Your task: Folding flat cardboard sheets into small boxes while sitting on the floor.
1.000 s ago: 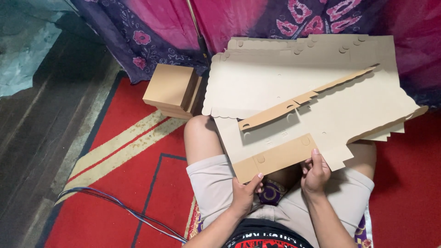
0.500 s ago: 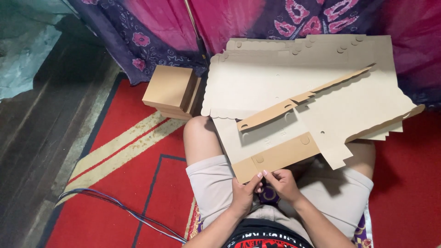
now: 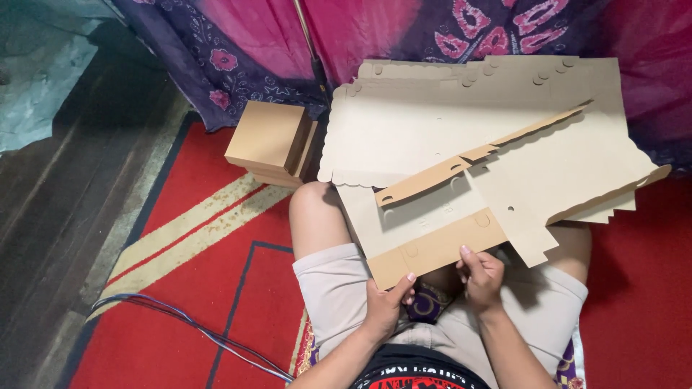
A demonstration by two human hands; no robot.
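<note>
Die-cut cardboard blank [image 3: 476,166] lies flat across the lap, near flap [image 3: 436,247] folded toward the body, left hand [image 3: 386,304] pinching its corner, right hand [image 3: 479,277] pinching its edge, apparently to hold the crease.

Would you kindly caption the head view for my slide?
Both hands, left hand and right hand, grip a flat cardboard blank over the lap.

We see light beige shorts [image 3: 339,288] and a black shirt [image 3: 414,371] with red print; both forearms are bare, no sleeves, and the knees are bare.
</note>
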